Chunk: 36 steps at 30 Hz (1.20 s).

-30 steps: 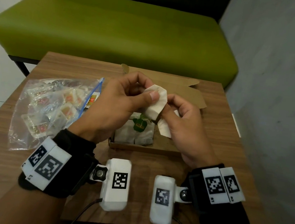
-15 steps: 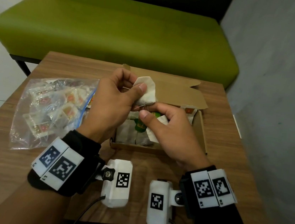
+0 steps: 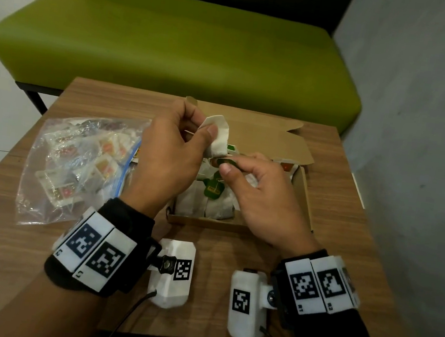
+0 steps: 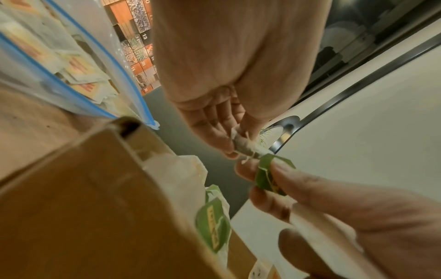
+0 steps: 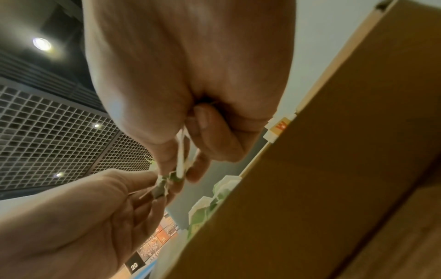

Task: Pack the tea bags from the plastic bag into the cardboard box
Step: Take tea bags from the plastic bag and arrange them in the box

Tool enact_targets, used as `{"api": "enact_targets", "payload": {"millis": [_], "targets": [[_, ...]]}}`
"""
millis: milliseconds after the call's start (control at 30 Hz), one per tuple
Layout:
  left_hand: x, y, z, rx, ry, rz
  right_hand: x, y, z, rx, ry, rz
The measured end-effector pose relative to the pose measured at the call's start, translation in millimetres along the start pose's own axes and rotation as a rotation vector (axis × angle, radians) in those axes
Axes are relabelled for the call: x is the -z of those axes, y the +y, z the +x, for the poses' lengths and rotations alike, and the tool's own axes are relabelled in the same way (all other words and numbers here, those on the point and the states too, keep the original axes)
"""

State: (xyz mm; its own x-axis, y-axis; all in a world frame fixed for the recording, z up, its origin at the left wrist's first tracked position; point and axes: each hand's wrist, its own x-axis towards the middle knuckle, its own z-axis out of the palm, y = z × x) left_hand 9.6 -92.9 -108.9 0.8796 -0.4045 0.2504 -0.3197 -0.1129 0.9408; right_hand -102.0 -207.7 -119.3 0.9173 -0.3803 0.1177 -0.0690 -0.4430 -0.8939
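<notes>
An open cardboard box sits mid-table with several white tea bags and a green tag inside. The clear plastic bag with blue zip edge lies left of it, holding several wrapped tea bags. Above the box, my left hand pinches a white tea bag between thumb and fingers. Just below it, my right hand pinches that bag's green tag. Something white is tucked under the right hand's other fingers. The right wrist view shows the tea bag against the box wall.
The small wooden table stands against a grey wall on the right. A green bench runs behind it. The box lid flap lies open toward the back.
Both hands shifted slightly toward the back of the box. The left hand lifted the tea bag higher, and the right hand moved from the bag's side to pinch the green tag under it.
</notes>
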Motion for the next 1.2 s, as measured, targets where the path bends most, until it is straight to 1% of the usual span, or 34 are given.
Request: {"api": "enact_targets", "payload": {"millis": [67, 100, 200, 400, 533, 633, 700, 833, 900, 967, 1033, 1133, 1200], "targets": [[0.0, -0.7, 0.4, 0.008, -0.019, -0.024, 1.1, 1.2, 0.2, 0.007, 0.041, 0.009], [0.3, -0.2, 0.4, 0.029, -0.041, -0.083, 1.9, 1.2, 0.1, 0.012, 0.053, 0.058], [4.2, 2.2, 1.3, 0.085, -0.120, -0.274, 5.6, 0.6, 0.0, 0.004, 0.062, 0.301], [12.2, 8.7, 2.3, 0.109, -0.315, -0.496, 10.1, -2.6, 2.2, 0.025, 0.106, 0.519], [10.6, 10.5, -0.6, 0.104, -0.444, -0.553, 11.5, -3.0, 2.4, 0.042, 0.092, 0.611], [7.6, 9.4, -2.0, 0.064, -0.497, -0.541, 12.9, -4.4, 3.2, 0.046, 0.081, 0.689], [5.7, 9.4, -2.6, 0.050, -0.507, -0.527, 12.0, -4.6, 3.4, 0.047, 0.092, 0.710], [4.7, 8.5, -3.3, 0.032, -0.480, -0.467, 10.1, -4.7, 3.3, 0.021, 0.078, 0.761], [5.2, 6.3, -2.8, 0.062, -0.447, -0.424, 9.3, -5.0, 3.7, 0.005, 0.083, 0.767], [5.9, 6.4, -2.7, 0.114, -0.412, -0.423, 8.2, -3.8, 4.6, -0.018, 0.106, 0.726], [5.7, 7.7, -3.3, 0.135, -0.420, -0.424, 7.0, -2.2, 5.2, -0.048, 0.129, 0.683], [5.9, 13.6, -6.1, 0.120, -0.451, -0.406, 8.1, -0.4, 5.4, -0.057, 0.184, 0.648], [7.5, 16.4, -6.7, 0.107, -0.472, -0.377, 9.8, -0.1, 5.3, -0.047, 0.207, 0.582]]}}
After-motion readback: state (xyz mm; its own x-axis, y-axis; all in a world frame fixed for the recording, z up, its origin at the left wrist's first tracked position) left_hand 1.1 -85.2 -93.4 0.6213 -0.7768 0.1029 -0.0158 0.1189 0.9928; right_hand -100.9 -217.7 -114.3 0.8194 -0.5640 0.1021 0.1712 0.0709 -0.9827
